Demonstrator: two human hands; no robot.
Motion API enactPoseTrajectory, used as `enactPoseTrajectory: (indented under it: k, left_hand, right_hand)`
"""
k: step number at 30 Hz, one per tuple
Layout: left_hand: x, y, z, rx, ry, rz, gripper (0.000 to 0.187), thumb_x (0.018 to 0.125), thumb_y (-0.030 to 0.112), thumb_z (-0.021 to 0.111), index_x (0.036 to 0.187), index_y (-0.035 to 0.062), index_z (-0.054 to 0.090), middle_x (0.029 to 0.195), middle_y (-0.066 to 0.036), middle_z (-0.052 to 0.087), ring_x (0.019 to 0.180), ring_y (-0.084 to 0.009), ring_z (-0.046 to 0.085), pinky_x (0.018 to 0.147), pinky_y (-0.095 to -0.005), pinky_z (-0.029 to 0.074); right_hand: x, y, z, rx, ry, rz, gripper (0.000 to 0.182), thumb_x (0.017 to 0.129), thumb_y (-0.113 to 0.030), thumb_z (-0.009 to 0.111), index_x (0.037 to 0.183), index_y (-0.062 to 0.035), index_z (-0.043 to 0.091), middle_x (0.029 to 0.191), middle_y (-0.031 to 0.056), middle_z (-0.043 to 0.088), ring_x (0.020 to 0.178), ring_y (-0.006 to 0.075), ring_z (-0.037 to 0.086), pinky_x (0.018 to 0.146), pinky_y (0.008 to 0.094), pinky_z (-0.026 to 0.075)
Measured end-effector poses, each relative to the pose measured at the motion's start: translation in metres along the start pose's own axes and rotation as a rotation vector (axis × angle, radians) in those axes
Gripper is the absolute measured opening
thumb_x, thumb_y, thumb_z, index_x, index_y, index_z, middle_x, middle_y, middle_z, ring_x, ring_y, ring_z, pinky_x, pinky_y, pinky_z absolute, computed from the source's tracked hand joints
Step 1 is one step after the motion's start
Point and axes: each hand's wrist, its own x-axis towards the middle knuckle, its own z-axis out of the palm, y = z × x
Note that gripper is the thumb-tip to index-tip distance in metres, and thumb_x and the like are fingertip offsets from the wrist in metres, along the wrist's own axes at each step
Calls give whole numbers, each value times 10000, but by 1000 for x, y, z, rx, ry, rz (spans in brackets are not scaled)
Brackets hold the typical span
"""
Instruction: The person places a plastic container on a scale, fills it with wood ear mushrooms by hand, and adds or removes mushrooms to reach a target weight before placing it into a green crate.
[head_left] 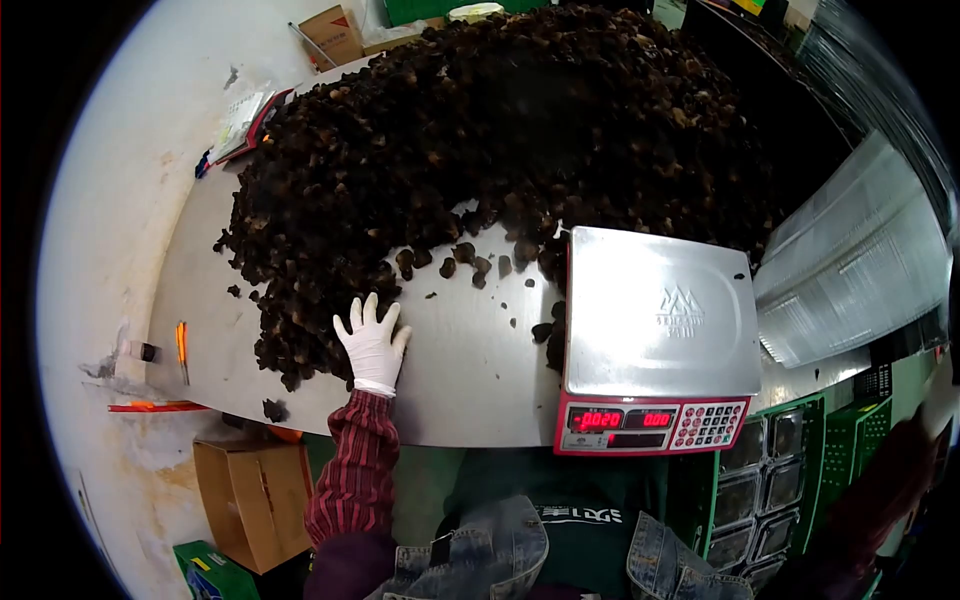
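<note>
My left hand [371, 343], in a white glove, lies with fingers spread at the near edge of a big heap of dark wood ear mushrooms [330, 200]. Its fingertips touch the pieces there, and the palm is over the steel table [470, 370]. At the far right edge my right hand [938, 402], also gloved in white, is stretched out sideways; it is smeared and partly cut off, so I cannot tell what its fingers do. Between the hands stands a red digital scale [660, 310] with a bare steel pan and lit red figures.
Stacked clear plastic trays [860, 250] lean right of the scale. Below them are green crates [815, 470] holding clear plastic boxes [737, 495]. An open cardboard box [250, 500] stands below the table's left side. An orange-handled knife [182, 350] and a notebook [245, 125] lie at the left.
</note>
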Motion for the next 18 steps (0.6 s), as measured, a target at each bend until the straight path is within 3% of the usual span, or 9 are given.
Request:
enactPoseTrajectory:
  k: [1, 2, 3, 5, 8, 12, 13, 16, 18]
  left_hand:
    - [6, 5, -8, 5, 6, -3, 422, 780, 289, 711, 1169, 144, 635, 1346, -128, 508, 1274, -362, 414, 1075, -582, 236]
    - [16, 13, -14, -102, 28, 51, 442, 770, 296, 720, 1177, 146, 637, 1346, -141, 505, 1273, -366, 412, 1067, -563, 257]
    - [26, 21, -16, -210, 51, 108, 461, 760, 303, 730, 1185, 149, 638, 1347, -154, 501, 1273, -371, 409, 1058, -543, 279]
    - [58, 34, -7, -435, 69, 170, 503, 760, 308, 736, 1224, 149, 622, 1345, -186, 494, 1248, -387, 429, 1018, -477, 362]
    - [119, 41, 30, -428, 59, 92, 514, 791, 349, 722, 1262, 181, 606, 1369, -189, 481, 1247, -404, 438, 1027, -482, 377]
    - [191, 37, 49, -123, -71, -196, 624, 807, 556, 652, 1374, 351, 492, 1501, -169, 341, 1358, -408, 309, 1051, -630, 276]
    - [194, 37, 71, -168, -59, -223, 642, 788, 607, 630, 1360, 345, 507, 1450, -152, 405, 1357, -373, 310, 1022, -623, 305]
    - [179, 78, 59, -332, -276, -147, 606, 727, 643, 622, 1236, 314, 628, 1402, -137, 451, 1321, -347, 347, 999, -579, 335]
    - [147, 106, 55, -299, -236, 40, 552, 733, 555, 669, 1206, 271, 650, 1404, -128, 448, 1304, -335, 360, 971, -568, 358]
  right_hand:
    - [-31, -39, -11, 506, 10, 32, 222, 936, -204, 619, 973, 14, 646, 648, 17, 513, 560, 120, 501, 536, 257, 435]
    - [-112, 18, 6, 882, -148, 192, 255, 991, -106, 476, 1198, -20, 598, 968, 110, 623, 750, 160, 550, 744, 287, 466]
    - [-100, -60, -23, 747, -372, -158, 178, 915, -89, 548, 1066, -41, 629, 863, 138, 588, 745, 223, 584, 678, 324, 477]
    - [-124, -138, -35, 401, -610, -340, 92, 727, -131, 663, 690, -120, 580, 673, 52, 530, 622, 238, 524, 526, 371, 421]
    - [-171, -175, -15, 535, -893, -381, 200, 801, -232, 650, 679, -97, 568, 645, 74, 551, 621, 265, 552, 518, 383, 431]
    - [-191, -185, -9, 700, -957, -428, 297, 789, -324, 694, 697, -74, 564, 659, 92, 540, 640, 281, 554, 539, 393, 440]
    - [-183, -188, -16, 744, -967, -348, 321, 752, -358, 728, 723, -75, 580, 680, 93, 540, 644, 282, 554, 548, 388, 443]
    - [-182, -179, -25, 800, -881, -158, 388, 676, -408, 788, 789, -77, 618, 716, 93, 537, 650, 281, 554, 563, 378, 447]
    - [-191, -170, -25, 798, -747, 18, 429, 637, -391, 822, 894, -83, 670, 728, 77, 537, 660, 273, 560, 575, 366, 451]
